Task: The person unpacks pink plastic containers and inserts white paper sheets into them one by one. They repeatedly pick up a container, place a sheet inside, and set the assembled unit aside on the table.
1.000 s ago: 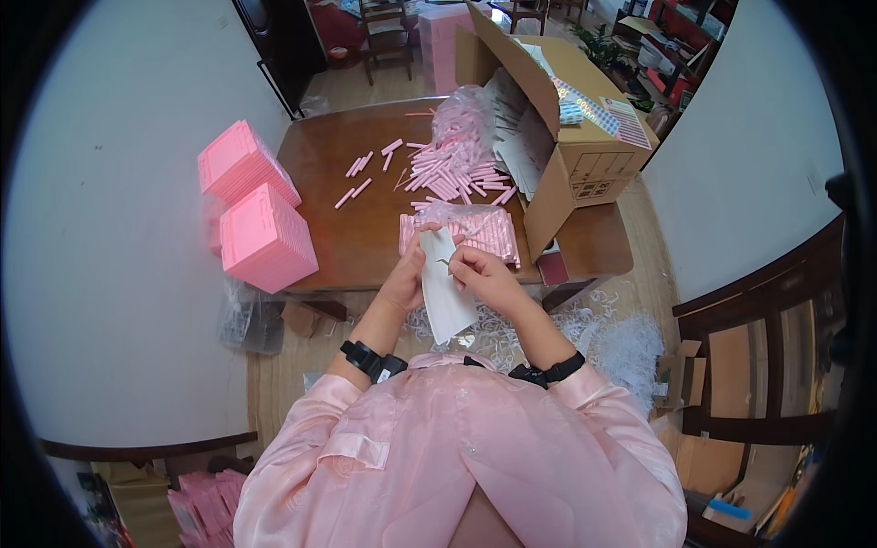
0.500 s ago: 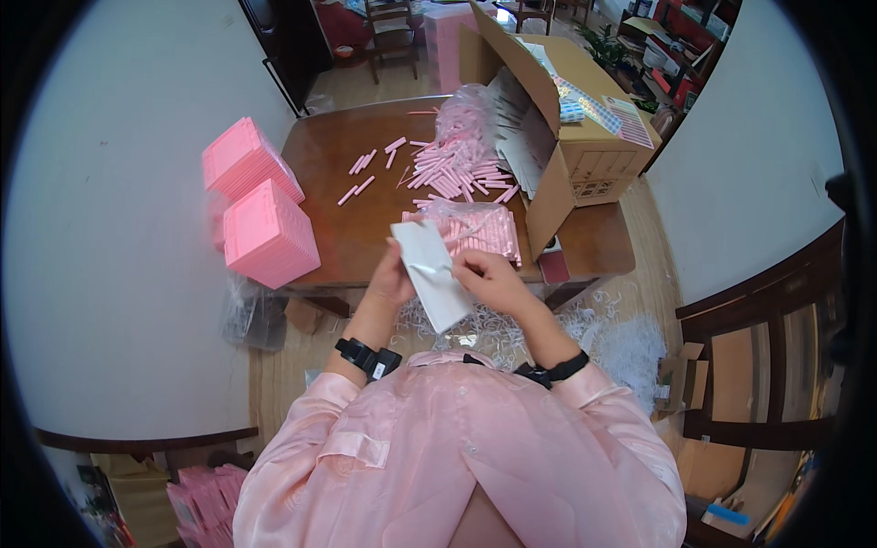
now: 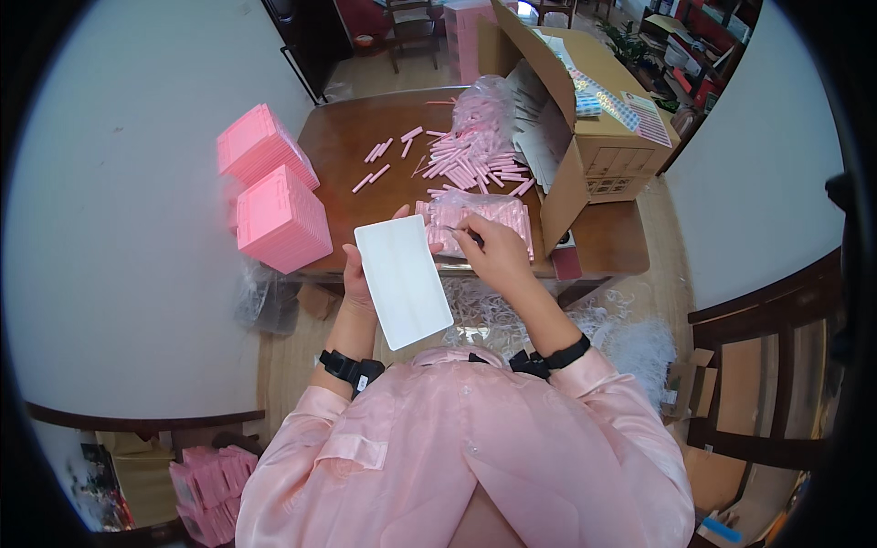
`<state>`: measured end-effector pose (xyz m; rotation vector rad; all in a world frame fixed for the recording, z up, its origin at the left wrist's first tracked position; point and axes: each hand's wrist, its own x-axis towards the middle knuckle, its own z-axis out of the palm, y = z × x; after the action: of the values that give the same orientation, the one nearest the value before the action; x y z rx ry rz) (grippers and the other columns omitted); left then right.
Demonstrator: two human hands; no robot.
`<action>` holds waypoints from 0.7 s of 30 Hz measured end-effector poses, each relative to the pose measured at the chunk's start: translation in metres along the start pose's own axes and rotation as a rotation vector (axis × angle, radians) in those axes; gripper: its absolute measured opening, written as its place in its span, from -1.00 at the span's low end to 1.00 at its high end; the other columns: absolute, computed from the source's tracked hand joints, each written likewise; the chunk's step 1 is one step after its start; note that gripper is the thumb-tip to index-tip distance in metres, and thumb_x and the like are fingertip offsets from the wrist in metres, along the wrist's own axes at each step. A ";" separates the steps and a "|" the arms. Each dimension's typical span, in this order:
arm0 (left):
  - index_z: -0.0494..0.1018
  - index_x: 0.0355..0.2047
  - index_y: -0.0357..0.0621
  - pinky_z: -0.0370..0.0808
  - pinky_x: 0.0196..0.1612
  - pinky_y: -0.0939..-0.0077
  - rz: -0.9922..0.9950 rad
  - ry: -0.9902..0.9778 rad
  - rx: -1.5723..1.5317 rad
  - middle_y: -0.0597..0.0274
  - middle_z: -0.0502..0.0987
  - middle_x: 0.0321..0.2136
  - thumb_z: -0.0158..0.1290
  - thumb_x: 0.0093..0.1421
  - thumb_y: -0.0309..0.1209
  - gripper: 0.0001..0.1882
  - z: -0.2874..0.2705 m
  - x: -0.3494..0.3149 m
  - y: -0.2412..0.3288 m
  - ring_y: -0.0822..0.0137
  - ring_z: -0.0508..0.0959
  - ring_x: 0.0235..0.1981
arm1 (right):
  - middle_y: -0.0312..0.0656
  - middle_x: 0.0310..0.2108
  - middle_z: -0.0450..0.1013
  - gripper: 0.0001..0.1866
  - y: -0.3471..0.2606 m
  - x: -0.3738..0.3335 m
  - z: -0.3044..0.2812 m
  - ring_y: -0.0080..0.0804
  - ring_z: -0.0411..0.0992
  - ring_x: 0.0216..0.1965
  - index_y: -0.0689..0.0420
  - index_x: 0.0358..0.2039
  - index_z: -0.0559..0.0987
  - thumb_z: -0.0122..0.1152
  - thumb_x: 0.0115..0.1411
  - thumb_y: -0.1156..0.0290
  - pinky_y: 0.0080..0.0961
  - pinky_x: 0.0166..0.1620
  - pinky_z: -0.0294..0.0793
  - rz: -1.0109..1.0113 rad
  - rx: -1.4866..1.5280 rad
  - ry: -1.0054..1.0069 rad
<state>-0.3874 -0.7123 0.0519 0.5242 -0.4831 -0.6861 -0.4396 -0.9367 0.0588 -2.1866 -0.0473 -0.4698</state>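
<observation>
Pink stacks (image 3: 285, 219): two neat piles of flat pink pieces, one behind the other, at the left end of the brown wooden table (image 3: 345, 187).
Left hand (image 3: 358, 281): closed around the white panel (image 3: 404, 281) from its left side and from behind; thumb along the left long edge, fingertips showing past the far edge and the right edge.
Panel's place: held in the air in front of the person's pink shirt (image 3: 461, 420), at the near side of the table, left of the right hand (image 3: 499, 253).
Panel's direction: long axis runs steeply from upper left to lower right; one short end points away toward the table, the other toward the shirt; broad face turned up to the camera.
Panel's look: flat, rectangular, longer than wide, with rounded corners; plain white face with very faint greyish shading, straight edges.
Pink sticks (image 3: 461, 166): short and slim, heaped loosely on the table, with a few scattered to the left.
Dark tool (image 3: 475, 238): small, with a thin tip pointing left, just beyond the panel's right edge, apart from it; exact kind too small to tell.
Right hand's grip: narrow, thumb and fingers pinched on the dark tool, in front of a clear-wrapped pink bundle (image 3: 507, 219).
Cardboard box (image 3: 617, 151): open toward the left, on the table's right end.
Paper shreds (image 3: 639, 349): white, piled on the floor.
</observation>
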 end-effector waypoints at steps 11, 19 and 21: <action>-0.15 0.50 -0.11 0.46 0.20 -0.25 0.059 0.023 0.083 -0.25 0.06 0.41 0.03 0.10 0.47 0.24 -0.016 -0.024 0.013 -0.36 0.28 0.32 | -0.06 -0.47 0.57 -0.78 -0.034 0.015 0.041 -0.01 0.56 -0.38 0.05 -0.29 0.62 0.19 0.26 0.18 -0.11 -0.32 0.47 -0.004 -0.018 -0.043; -0.10 0.49 -0.17 0.41 0.27 -0.11 0.077 0.064 0.055 -0.24 0.12 0.40 -0.02 0.13 0.47 0.21 -0.069 -0.037 0.071 -0.21 0.33 0.32 | -0.08 -0.47 0.56 -0.80 -0.059 0.035 0.114 -0.07 0.56 -0.40 0.04 -0.26 0.63 0.19 0.29 0.20 -0.19 -0.33 0.49 0.084 0.045 -0.056; -0.09 0.48 -0.20 0.50 0.20 -0.09 0.077 -0.005 0.004 -0.22 0.19 0.37 0.00 0.14 0.44 0.20 -0.090 -0.042 0.097 -0.27 0.39 0.27 | -0.08 -0.46 0.56 -0.78 -0.068 0.048 0.139 -0.09 0.56 -0.42 0.06 -0.23 0.63 0.18 0.31 0.20 -0.22 -0.34 0.48 0.076 0.032 -0.011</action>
<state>-0.3195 -0.5933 0.0308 0.5056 -0.5072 -0.6134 -0.3648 -0.7931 0.0516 -2.1513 0.0224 -0.4110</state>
